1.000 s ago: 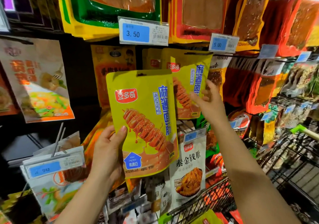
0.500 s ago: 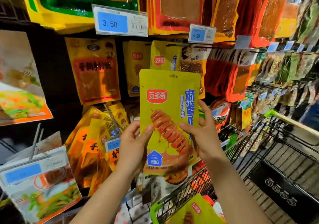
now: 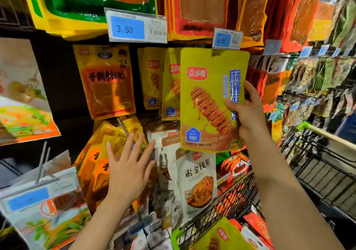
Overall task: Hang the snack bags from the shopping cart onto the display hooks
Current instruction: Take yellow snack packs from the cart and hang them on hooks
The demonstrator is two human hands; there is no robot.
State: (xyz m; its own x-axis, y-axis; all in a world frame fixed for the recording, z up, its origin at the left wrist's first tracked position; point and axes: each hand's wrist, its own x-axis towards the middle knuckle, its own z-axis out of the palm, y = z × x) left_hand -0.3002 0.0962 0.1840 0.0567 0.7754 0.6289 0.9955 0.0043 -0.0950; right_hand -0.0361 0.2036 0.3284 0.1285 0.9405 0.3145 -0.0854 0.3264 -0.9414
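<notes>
Holding a yellow snack bag [image 3: 210, 99] upright by its right edge, the right hand [image 3: 248, 112] keeps its grip pinching the pack, thumb on the printed front and fingers behind. The bag's top edge, with its hang slot, sits just under the 5.00 price tag [image 3: 227, 38] and in front of a row of matching yellow bags [image 3: 169, 87] hanging on the display; whether the slot is on a hook cannot be told. The left hand [image 3: 127, 170] is spread, fingers straight and apart, holding nothing, raised before the tilted orange packs [image 3: 96, 165] lower on the rack. The shopping cart [image 3: 227, 213], a wire basket with green trim, stands at lower right; inside it lies another yellow bag [image 3: 223, 236] of the same brand, beside red packs [image 3: 258, 228]. A white pouch [image 3: 198, 182] hangs just below the held bag, against the cart's front rim. A 3.50 price tag [image 3: 136, 27] hangs at upper left of the held bag.
</notes>
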